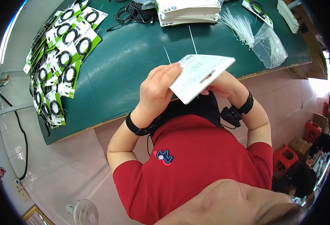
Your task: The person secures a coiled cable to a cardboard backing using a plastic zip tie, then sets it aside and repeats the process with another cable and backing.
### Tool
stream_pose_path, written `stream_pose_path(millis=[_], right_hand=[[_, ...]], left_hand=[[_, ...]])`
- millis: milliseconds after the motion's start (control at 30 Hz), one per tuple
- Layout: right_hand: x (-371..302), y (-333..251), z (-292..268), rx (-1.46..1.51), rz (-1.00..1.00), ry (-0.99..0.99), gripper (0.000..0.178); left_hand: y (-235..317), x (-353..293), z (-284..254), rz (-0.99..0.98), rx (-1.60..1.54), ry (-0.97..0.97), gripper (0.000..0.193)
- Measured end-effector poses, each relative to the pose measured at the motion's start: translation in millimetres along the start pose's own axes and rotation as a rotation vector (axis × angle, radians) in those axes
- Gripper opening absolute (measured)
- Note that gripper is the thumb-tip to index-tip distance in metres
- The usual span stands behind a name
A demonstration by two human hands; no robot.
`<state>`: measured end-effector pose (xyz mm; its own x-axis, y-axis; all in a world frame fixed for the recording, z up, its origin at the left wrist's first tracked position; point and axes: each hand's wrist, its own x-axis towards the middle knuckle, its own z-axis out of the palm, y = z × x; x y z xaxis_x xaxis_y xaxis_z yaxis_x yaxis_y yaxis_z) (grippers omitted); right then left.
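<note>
Above the table's front edge I hold a white packaging card (201, 77) tilted, its printed side up and a hang slot near its right edge. My left hand (156, 88) is closed on the card's left edge, thumb and fingers pressed together. From behind and below, my right hand (225, 85) holds the card's right side; most of its fingers are hidden by the card. A thin white cable tie (192, 39) sticks up beyond the card's far edge. Another cable tie (167, 54) rises beside my left fingers. What lies under the card is hidden.
On the green table (125, 56), carded black cables (64, 58) are heaped at left. At the back are loose black cables (135, 13) and a card stack (187, 13). Loose cable ties (238, 28), a clear plastic bag (270, 47) and another carded cable (258, 9) lie at right.
</note>
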<state>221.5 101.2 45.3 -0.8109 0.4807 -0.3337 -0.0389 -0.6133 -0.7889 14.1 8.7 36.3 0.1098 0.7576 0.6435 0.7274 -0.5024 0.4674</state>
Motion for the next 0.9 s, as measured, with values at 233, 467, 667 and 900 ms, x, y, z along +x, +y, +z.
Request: stream_pose_path(millis=[233, 467, 667, 900], right_hand=[[2, -15, -5, -0.306, -0.120, -0.096, 0.012], [8, -10, -3, -0.635, -0.478, 0.052, 0.006], [10, -6, 0, -0.808, -0.672, 0.063, 0.007], [13, -4, 0, -1.034, -0.905, 0.087, 0.016]], left_hand=[[10, 5, -9, -0.837, -0.589, -0.154, 0.042], [-1, 9, -10, -1.214, -1.107, -0.133, 0.054], [-5, 6, -9, -1.228, -1.205, -0.131, 0.051], [-8, 1, -5, -1.239, -1.305, -0.106, 0.050]])
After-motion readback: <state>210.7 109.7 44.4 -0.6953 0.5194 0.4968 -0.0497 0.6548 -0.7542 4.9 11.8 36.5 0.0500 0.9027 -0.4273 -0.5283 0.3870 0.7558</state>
